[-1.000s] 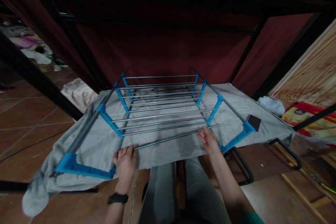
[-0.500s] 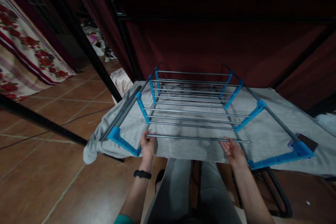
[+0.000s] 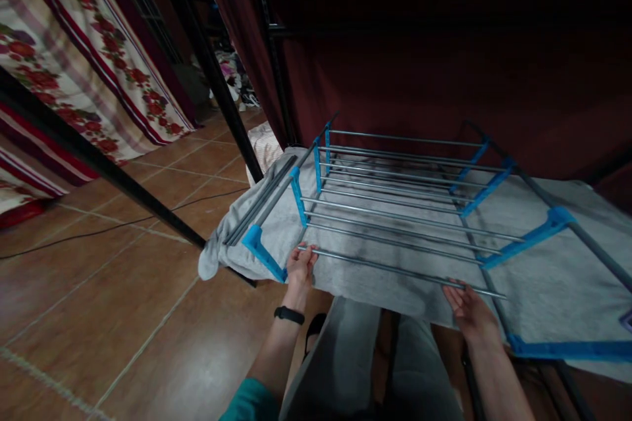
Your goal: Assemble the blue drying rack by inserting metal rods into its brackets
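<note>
I see the rod point(image 3: 380, 266), aslant a second ago, now run about parallel to the rack bars point(image 3: 395, 216) along the near edge of the surface point(image 3: 372, 295), seemingly squared up. Left hand point(image 3: 299, 268) and right hand point(image 3: 473, 312) grip it near its ends.

Both hands point(image 3: 301, 266) point(image 3: 471, 313) extend forward, apart, loosely curled.
</note>
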Tool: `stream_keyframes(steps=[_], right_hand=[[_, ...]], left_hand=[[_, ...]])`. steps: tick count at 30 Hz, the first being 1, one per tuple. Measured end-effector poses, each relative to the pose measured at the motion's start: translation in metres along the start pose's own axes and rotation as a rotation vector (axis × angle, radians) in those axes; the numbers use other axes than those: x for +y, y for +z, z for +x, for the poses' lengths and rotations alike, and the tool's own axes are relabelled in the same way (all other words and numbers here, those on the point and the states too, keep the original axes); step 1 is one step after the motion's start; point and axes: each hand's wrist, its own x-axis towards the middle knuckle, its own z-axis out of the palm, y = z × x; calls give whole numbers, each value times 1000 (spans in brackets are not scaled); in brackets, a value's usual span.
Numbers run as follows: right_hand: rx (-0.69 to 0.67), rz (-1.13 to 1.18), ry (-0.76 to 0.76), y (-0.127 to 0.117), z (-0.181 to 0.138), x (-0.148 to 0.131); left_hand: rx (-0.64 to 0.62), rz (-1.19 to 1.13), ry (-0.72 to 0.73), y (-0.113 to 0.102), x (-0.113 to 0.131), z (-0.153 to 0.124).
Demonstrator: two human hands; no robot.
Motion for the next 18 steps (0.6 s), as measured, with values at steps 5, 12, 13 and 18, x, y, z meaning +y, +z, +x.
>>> stream_keyframes(steps=[5,12,13,18], right_hand=[[11,-1,2,-5,7,2],[32,29,-30,-2,5,4],[33,36,-35,-1,4,4],[-6,83,-52,7,-6,4]], left_hand=[[26,16,7,0,-1,3],[41,26,4,1,0,0],[36,27,-5,2,1,-1],[54,48,-81,3,5,4]])
